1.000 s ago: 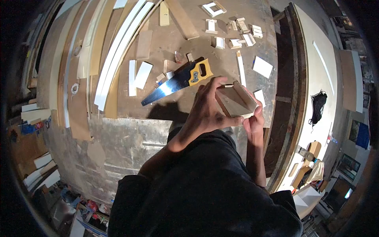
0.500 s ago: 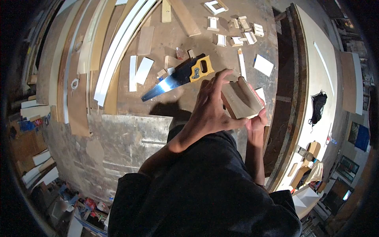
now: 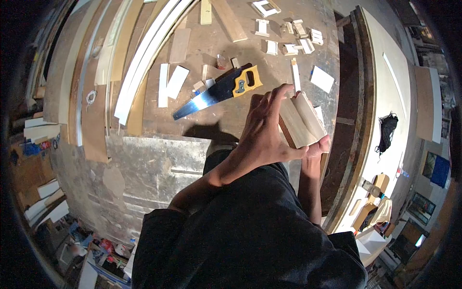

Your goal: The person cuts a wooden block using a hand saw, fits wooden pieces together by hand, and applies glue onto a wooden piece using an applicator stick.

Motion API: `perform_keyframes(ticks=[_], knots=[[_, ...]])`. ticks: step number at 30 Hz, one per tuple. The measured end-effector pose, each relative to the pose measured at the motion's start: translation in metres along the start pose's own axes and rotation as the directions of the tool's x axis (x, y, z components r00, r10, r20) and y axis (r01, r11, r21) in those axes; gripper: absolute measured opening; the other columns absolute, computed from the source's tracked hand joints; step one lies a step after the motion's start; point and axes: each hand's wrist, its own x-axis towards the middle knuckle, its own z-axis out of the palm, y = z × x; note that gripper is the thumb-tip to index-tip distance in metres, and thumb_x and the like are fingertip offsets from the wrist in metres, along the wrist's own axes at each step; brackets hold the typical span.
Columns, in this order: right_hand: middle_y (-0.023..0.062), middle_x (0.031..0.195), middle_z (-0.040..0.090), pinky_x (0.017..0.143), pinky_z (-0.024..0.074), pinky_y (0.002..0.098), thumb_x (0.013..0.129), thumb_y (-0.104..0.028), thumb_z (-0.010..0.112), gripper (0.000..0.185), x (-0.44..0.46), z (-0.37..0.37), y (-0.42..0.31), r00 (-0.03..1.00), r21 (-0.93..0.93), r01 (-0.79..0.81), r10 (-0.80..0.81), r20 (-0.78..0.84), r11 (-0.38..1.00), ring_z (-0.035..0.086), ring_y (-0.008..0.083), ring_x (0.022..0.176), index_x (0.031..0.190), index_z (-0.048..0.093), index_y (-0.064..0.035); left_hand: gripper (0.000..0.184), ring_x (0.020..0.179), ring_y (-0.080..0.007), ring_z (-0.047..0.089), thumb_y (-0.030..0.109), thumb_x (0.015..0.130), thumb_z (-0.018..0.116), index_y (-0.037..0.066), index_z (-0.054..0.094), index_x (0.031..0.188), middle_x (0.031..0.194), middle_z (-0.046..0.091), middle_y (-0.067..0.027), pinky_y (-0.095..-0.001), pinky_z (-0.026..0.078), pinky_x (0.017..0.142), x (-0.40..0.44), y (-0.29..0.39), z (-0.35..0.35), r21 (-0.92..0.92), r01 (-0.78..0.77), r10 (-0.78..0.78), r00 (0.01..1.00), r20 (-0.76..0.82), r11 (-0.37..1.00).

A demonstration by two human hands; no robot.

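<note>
Left to right, two long white strips (image 3: 146, 60) lie on the table (image 3: 144, 152), then two short white pieces (image 3: 171, 84) and one saw (image 3: 216, 92) with a yellow handle. Farther right are one square frame (image 3: 266, 8), a cluster of about seven small wooden parts (image 3: 299, 30), one narrow stick (image 3: 295, 75) and one white panel (image 3: 322, 79). A single black bundle (image 3: 386, 132) lies on the side bench (image 3: 395, 106).

The block (image 3: 301, 119) is up off the table, right of the saw, tilted; its pale, grained faces meet at a lengthwise groove, and its left edge is reddish brown.

The left hand (image 3: 263, 127) is partly open in a wide curve, gripping the block between thumb and fingers. The right hand (image 3: 318, 147) supports its lower right end; its fingers are mostly hidden, so how far they close cannot be told.
</note>
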Motion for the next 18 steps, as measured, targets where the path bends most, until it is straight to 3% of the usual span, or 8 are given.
perform_keyframes(ticks=[2,4,11,13,18], knots=[[0.0258,0.148,0.044,0.114,0.0376,0.0413,0.067,-0.073,0.076,0.125,0.002,0.008,0.001,0.999,0.022,0.043,-0.042,-0.032,0.999,0.050,0.0321,0.133,0.147,0.033,0.0131,0.114,0.105,-0.0353,0.053,0.045,0.056,0.089,0.003,0.031,0.145,0.118,0.053,-0.0225,-0.0467,0.039,0.091,0.000,0.002,-0.002,0.004,-0.002,0.002,1.000,-0.002,1.000],[0.0259,0.147,0.045,0.114,0.0380,0.0417,0.068,-0.072,0.076,0.124,0.002,0.008,0.003,0.998,0.035,0.051,-0.051,-0.023,0.998,0.050,0.0323,0.133,0.147,0.033,0.0135,0.109,0.117,-0.0383,0.054,0.029,0.052,0.089,0.005,0.035,0.144,0.126,0.052,-0.0218,-0.0482,0.042,0.100,0.000,0.005,-0.006,-0.039,0.035,-0.034,0.999,0.032,0.999],[0.0271,0.144,0.048,0.113,0.0385,0.0434,0.079,-0.063,0.073,0.108,0.000,0.005,0.004,0.999,0.077,0.044,-0.043,-0.016,0.996,0.052,0.0328,0.131,0.144,0.036,0.0153,0.110,0.117,-0.0389,0.056,0.030,0.051,0.090,0.008,0.036,0.144,0.125,0.055,-0.0221,-0.0483,0.043,0.100,-0.007,-0.009,-0.001,-0.086,0.078,-0.080,0.997,-0.017,0.993],[0.0272,0.144,0.048,0.113,0.0387,0.0434,0.080,-0.062,0.073,0.106,0.001,0.008,0.003,0.998,0.078,0.054,-0.053,-0.013,0.995,0.052,0.0329,0.131,0.144,0.037,0.0154,0.116,0.113,-0.0384,0.056,0.041,0.053,0.089,0.004,0.030,0.146,0.121,0.055,-0.0237,-0.0495,0.039,0.098,-0.006,-0.011,-0.001,-0.107,0.054,-0.056,0.998,-0.009,0.993],[0.0276,0.143,0.049,0.113,0.0388,0.0434,0.083,-0.060,0.071,0.102,0.001,0.019,-0.001,0.999,0.069,0.046,-0.045,-0.026,0.997,0.052,0.0329,0.131,0.143,0.038,0.0157,0.116,0.113,-0.0382,0.058,0.041,0.054,0.089,0.004,0.030,0.147,0.122,0.056,-0.0234,-0.0492,0.039,0.098,-0.005,-0.016,-0.005,-0.160,0.103,-0.099,0.994,0.035,0.982]])
